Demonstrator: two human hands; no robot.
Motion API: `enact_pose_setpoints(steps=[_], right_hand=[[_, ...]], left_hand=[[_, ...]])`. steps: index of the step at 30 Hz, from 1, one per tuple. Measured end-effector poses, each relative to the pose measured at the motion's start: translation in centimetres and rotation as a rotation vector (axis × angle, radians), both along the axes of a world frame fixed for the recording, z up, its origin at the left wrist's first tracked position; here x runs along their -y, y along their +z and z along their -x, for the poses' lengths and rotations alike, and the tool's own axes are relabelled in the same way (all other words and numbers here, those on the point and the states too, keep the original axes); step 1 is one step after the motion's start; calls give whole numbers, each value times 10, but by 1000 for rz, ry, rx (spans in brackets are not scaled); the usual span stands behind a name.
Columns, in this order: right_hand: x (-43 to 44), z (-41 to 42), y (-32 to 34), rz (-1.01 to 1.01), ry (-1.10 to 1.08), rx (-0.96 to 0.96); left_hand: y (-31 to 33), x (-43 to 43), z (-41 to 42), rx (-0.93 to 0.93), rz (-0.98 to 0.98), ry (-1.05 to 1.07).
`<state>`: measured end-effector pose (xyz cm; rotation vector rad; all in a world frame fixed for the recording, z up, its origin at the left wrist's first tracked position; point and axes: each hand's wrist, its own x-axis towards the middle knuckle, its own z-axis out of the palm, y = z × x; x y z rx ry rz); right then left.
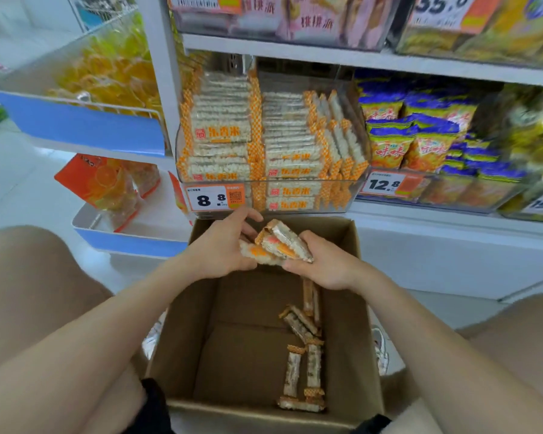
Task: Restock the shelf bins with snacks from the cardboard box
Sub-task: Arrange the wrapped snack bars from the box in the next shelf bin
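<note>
Several snack packs point(279, 245) sit bunched between your two hands, up over the far end of the cardboard box point(370, 308). Your left hand point(220, 245) holds the bunch from the 9 o'clock side, fingers curled onto it. Your right hand point(320, 264) grips it from the 4 o'clock side, with the fingers wrapped under. Both wrists are bent in toward each other, and both arms reach forward over the box.

These packs look very light. I think they are puffed rice bars in shiny wrap, so they may slide on each other and slip out of the bunch. They could also crack if you squeeze hard. Press gently on the long flat sides. Don't hold them by the thin orange crimped ends, because those bend.

More loose packs point(304, 324) lie in the box along its 3 to 5 o'clock side. I can't tell just how many.

At 12 o'clock from your hands is the shelf bin point(336, 195), with a price tag point(213, 198) on its front. It is already stacked high with the same packs, so the room left looks to be at the top.
</note>
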<state>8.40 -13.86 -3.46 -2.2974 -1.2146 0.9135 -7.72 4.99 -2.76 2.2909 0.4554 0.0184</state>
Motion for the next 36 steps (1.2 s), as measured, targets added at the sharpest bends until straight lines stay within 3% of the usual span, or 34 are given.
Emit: enact_pose_setpoints(steps=[6,8,13,15,18,23,28,32,36], right_hand=[[0,10,45,-187,118,175],[-2,9,56,-283,44,149],[-16,19,91,-533,-367,-379],[-22,22,98,-581,-416,-408],[-28,23,111,-671,-464,-251],[-34,15,124,-678,-398,100],[-42,12,125,-711,-402,101],[-39,14,123,-716,-463,283],[-35,25,120,-689,-298,226]], left_hand=[[40,-4,14,159,1,6],[52,-5,15,227,-17,80],[74,0,13,417,-7,297],[81,6,8,500,-13,330],[93,12,-1,557,-2,342],[106,18,-9,581,180,324],[98,16,-15,347,303,283],[95,21,-18,452,420,370],[92,27,-16,596,608,428]])
